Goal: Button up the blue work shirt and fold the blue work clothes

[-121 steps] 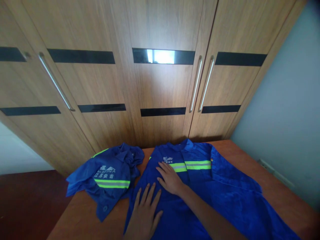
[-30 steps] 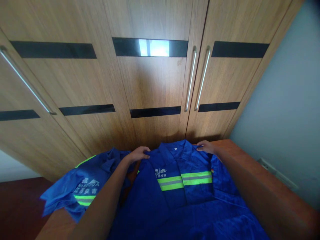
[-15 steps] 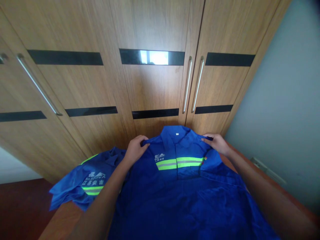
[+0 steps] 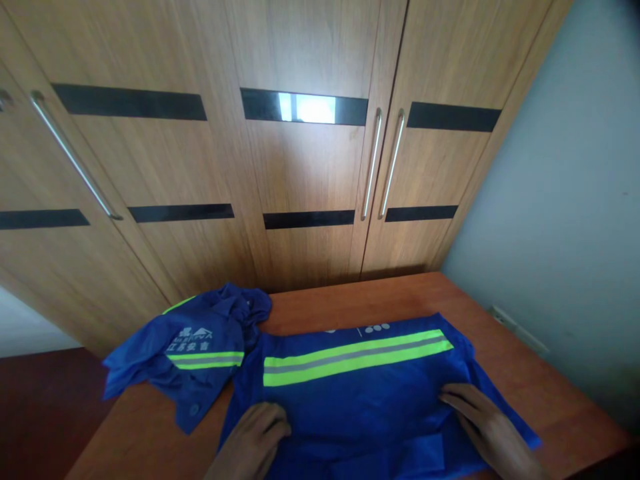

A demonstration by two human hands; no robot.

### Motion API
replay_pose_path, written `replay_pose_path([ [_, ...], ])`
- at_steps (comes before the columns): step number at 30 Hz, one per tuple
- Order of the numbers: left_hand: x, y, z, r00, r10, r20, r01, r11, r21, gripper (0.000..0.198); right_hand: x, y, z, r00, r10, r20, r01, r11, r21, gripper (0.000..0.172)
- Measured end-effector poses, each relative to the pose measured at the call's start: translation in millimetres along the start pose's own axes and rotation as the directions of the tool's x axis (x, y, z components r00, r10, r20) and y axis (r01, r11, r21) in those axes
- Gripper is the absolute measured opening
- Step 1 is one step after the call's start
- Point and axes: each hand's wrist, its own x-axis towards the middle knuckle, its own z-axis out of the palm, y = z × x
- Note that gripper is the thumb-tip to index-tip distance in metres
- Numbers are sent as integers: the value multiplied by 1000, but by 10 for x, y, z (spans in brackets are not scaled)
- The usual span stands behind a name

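A blue work jacket (image 4: 360,407) lies on the table with its back facing up, crossed by a yellow-green and grey reflective stripe. White print at its far edge is partly cut off, and the collar is not plainly visible. My left hand (image 4: 257,437) is closed on the cloth at the near left, fingers curled. On the near right, my right hand (image 4: 475,417) pinches the jacket with its fingers close together. Left of this jacket lies a second blue jacket (image 4: 205,347), crumpled, with white lettering on it.
The reddish-brown wooden table (image 4: 320,307) reaches back to a wood-fronted wardrobe (image 4: 310,167) with long metal handles (image 4: 373,167). A pale wall (image 4: 555,187) rises on the right, with a socket strip (image 4: 520,330) low on it. Dark floor (image 4: 40,407) shows at the left.
The jacket, earlier held up by its shoulders with its front showing, is now turned over and down, back facing up. Both my hands have come down toward me with it.
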Motion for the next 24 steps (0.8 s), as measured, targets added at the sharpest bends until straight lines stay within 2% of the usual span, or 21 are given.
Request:
replay_pose_path([
  [5,1,-13,-85,999,22,-45,-20,998,57,21,46,-3,-67,1000,-11,1,11,1000,-10,27],
  [10,-1,-28,-115,989,16,-144,-4,996,84,21,-24,-47,-49,996,13,-89,-13,1000,-2,27],
  [12,-7,-8,-128,993,-13,-121,21,997,68,25,-56,-97,-33,996,43,-72,-41,999,26,28],
  [15,-14,69,-175,994,-100,-39,101,995,14,45,-37,-169,-82,996,95,1,-94,991,99,28],
  [17,8,141,-211,987,-159,-12,159,987,-9,54,45,-187,-155,990,144,8,-143,980,139,28],
  [19,73,219,-226,982,-185,-26,185,983,-7,52,194,-173,-217,978,203,-47,-193,969,155,29],
  [22,260,330,-172,987,-139,-85,142,989,32,47,495,-129,-201,961,228,-154,-209,969,131,37],
  [24,412,388,-87,991,-85,-104,95,991,95,44,680,-111,-93,962,205,-182,-194,978,76,45],
])
